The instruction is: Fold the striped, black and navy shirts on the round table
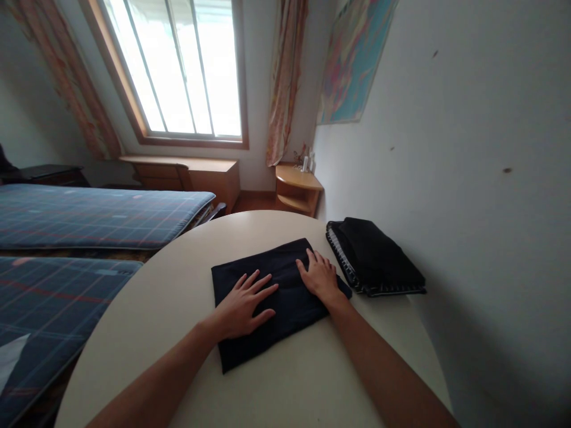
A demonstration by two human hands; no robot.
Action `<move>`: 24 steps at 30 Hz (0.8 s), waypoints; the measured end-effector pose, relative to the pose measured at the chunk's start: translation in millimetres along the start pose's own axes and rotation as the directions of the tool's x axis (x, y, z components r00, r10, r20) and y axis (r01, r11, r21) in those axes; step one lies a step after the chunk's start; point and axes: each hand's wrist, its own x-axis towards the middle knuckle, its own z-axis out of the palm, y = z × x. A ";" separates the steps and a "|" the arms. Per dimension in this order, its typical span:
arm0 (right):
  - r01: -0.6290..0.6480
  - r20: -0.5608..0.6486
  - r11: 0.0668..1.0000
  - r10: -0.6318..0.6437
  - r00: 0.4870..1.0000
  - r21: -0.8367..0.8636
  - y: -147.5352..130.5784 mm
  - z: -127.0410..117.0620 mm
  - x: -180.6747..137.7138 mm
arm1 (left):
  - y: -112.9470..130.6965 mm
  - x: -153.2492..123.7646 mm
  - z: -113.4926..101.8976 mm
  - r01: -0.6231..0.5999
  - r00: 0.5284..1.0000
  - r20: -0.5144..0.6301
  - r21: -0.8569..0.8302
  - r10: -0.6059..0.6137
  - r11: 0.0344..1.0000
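Observation:
A dark navy folded cloth (285,297) lies flat on the round cream table (169,285), turned slightly aslant. My left hand (245,306) rests on its left half, palm down with the fingers spread. On the upper right part of the cloth lies my right hand (319,274), also palm down, its fingers stretched out and a little apart. Neither hand grips anything. Just right of the cloth, near the wall, sits a stack of folded black cloth (379,255) with striped edges showing along its left side. What kind of garment the navy cloth is, I cannot tell.
Plaid mattresses (98,217) lie on the left beyond the table's edge. A white wall (482,238) borders the table on the right. Further back are a wooden desk (214,165) under the window (178,71) and a small corner shelf (297,177) with small items.

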 end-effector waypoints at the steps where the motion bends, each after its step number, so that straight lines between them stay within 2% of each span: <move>1: -0.015 -0.014 1.000 0.015 1.000 -0.010 1.8 -1.8 1.1 | -3.1 0.6 -1.6 0.001 1.000 0.009 -0.009 -0.001 1.000; 4: -0.043 -0.038 0.998 0.041 0.998 -0.039 8.7 -5.1 6.4 | -7.1 1.4 -4.9 -0.002 1.000 0.011 -0.019 0.002 1.000; 8: -0.060 -0.042 0.998 0.059 0.997 -0.031 18.0 -4.9 16.0 | 4.6 -1.9 -5.0 -0.022 0.998 -0.060 0.008 0.023 1.000; 14: -0.065 0.015 0.997 0.064 0.998 0.044 29.4 -9.2 27.9 | 25.5 -7.7 -4.3 -0.130 0.991 0.019 -0.018 0.130 0.991; 19: -0.127 0.096 0.985 0.116 0.989 0.117 38.7 -15.6 33.9 | 27.0 -6.6 -2.1 -0.113 0.993 0.043 0.003 0.113 0.994; 24: -0.046 0.020 0.983 0.043 0.999 0.180 37.2 -31.7 34.5 | 22.1 -5.1 -1.3 -0.065 0.998 -0.021 -0.011 0.065 0.998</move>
